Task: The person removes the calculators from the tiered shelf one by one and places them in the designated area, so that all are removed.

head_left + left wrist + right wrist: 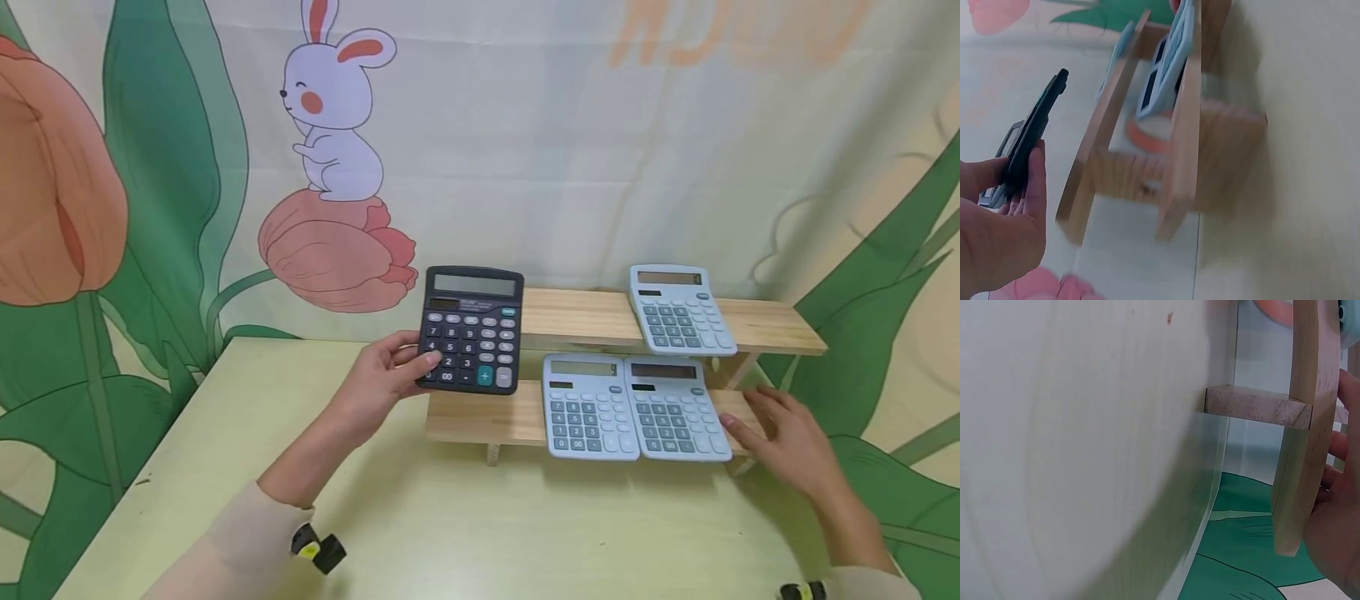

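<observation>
My left hand (382, 379) holds a black calculator (472, 333) by its lower left corner, thumb on the keys and fingers behind. The calculator is raised in front of the left part of a two-tier wooden shelf (480, 421), its keys facing the head camera. In the left wrist view, the black calculator (1034, 128) appears edge-on, apart from the shelf. My right hand (791, 442) is at the lower tier's right end, thumb tip close by the right edge of a light blue calculator (678, 408). Another light blue calculator (588, 408) leans beside that one.
A third light blue calculator (682, 312) leans on the upper tier, toward its right. The shelf stands on a pale table (465, 533) against a printed backdrop (510, 150) with a rabbit and tulips. Short wooden legs (1257, 406) support the lower tier.
</observation>
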{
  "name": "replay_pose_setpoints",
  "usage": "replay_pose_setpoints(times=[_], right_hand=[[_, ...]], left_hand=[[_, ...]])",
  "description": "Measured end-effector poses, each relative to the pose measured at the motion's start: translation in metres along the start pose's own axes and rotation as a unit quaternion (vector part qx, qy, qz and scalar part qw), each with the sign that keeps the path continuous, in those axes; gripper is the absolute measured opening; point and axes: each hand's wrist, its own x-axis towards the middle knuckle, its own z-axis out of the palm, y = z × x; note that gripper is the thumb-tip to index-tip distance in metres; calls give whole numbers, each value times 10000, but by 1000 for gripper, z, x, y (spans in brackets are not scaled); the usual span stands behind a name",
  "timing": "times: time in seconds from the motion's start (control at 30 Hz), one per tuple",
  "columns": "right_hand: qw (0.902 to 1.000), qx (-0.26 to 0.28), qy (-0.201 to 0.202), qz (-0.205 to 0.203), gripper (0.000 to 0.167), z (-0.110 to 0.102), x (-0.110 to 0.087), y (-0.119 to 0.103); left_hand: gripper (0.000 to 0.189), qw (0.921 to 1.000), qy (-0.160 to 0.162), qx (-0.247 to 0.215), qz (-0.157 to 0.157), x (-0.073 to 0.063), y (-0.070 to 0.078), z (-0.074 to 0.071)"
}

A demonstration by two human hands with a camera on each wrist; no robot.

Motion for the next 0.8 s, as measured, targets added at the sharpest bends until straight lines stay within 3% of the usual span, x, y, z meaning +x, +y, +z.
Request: replay_pose_setpoints(times=[0.23,0.43,0.63,0.8], right_hand=[[9999,-28,-105,11,74,1,2,-4],[10000,-61,-46,-26,72,0,1,-4],[10000,-64,-34,-40,72,0,1,-2],[10000,-65,-52,-13,73,0,1,0]], left_hand=[[57,9972,420,600,-146,-24,1,-71],[59,9935,627,927,-201,-42,-9,-121],[61,9877,810,1198,-595,-51,-33,-156],[60,9841,746,1338,-896,-53,-57,-179]])
